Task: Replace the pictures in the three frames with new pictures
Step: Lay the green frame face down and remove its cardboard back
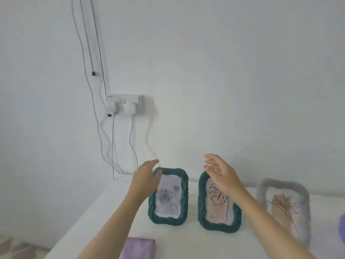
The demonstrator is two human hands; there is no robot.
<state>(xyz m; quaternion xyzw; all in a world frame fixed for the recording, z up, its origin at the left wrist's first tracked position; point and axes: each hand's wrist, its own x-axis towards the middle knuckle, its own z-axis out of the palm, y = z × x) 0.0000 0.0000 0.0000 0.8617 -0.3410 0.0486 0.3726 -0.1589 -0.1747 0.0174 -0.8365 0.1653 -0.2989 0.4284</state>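
Upright rose frame (169, 196) at lower centre, long axis vertical, stands between the hands: left hand (146, 181) at its upper-left corner (nearer), right hand (223, 174) before the leaf frame (218, 212); both grips wide, empty.

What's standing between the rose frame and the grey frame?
Between the rose frame and grey frame stands the leaf frame, the right hand in front of its top; head view shows it.
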